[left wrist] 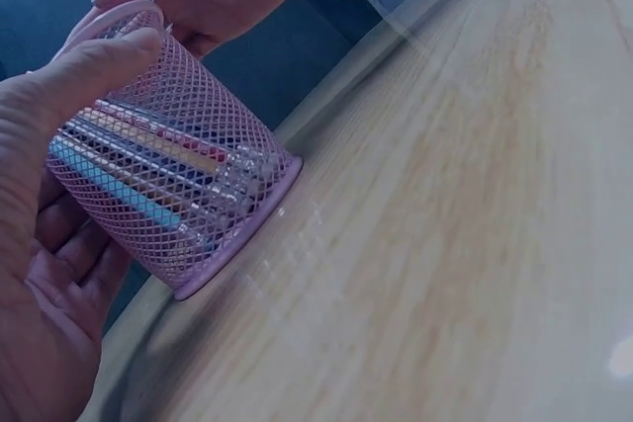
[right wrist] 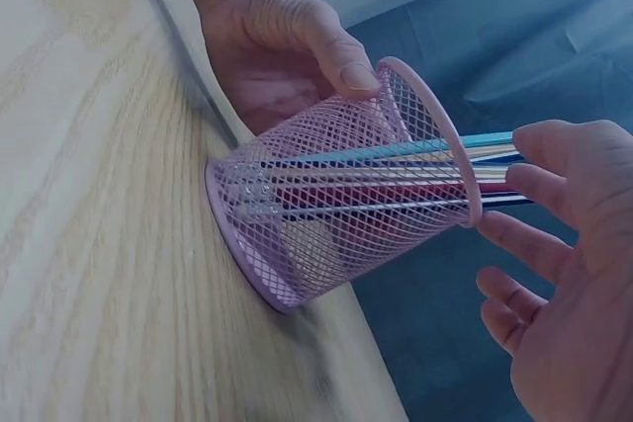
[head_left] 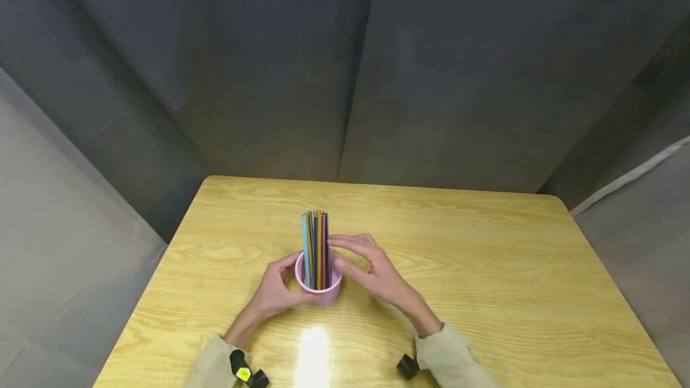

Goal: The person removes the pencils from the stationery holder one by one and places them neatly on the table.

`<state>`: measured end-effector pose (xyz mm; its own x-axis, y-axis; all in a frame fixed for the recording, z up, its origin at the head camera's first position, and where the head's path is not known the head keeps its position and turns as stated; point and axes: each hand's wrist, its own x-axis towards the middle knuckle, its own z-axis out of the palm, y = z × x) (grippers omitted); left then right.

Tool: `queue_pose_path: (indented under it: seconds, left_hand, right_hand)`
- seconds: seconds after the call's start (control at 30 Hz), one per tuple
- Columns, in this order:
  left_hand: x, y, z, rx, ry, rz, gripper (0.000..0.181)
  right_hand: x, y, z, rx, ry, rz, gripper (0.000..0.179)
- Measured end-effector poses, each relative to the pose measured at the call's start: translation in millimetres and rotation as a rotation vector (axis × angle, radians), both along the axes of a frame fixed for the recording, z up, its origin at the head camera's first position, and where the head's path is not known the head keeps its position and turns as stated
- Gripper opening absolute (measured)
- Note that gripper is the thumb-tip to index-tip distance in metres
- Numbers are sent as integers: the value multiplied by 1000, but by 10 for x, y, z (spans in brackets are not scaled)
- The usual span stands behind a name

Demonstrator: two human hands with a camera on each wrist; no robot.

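Note:
A pink mesh pencil cup [head_left: 325, 298] stands on the wooden table, holding a bundle of coloured pencils [head_left: 315, 244] in light blue, yellow, red and dark shades. My left hand [head_left: 277, 289] grips the cup from its left side, with the thumb along the near wall by the rim, as the left wrist view also shows on the mesh [left wrist: 213, 96]. On the other side, my right hand [head_left: 377, 271] reaches over the rim. Its fingers are loosely extended, with fingertips right at the upper part of the pencils [right wrist: 495, 150]. The pencils' lower ends show through the mesh.
The wooden table [head_left: 485, 274] extends well to the right of the cup. Dark grey cloth [head_left: 269, 76] hangs behind it, with lighter cloth [head_left: 64, 244] at the left side. Each sleeve carries a small black device, one at the left wrist [head_left: 242, 370].

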<state>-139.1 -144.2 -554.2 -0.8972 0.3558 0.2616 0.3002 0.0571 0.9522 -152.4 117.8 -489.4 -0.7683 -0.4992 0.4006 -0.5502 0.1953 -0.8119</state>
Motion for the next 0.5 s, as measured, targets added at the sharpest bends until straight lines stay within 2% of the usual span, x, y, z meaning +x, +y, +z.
queue_pose_path:
  seconds: [0.27, 0.5]
  left_hand:
    - [38, 9, -4, -21, -4, 2, 87]
    - [48, 33, 19, -46, -7, 3, 89]
  right_hand:
    - [33, -34, -31, 20, -115, 47, 47]
    - [53, -16, -61, 66, -160, 69, 45]
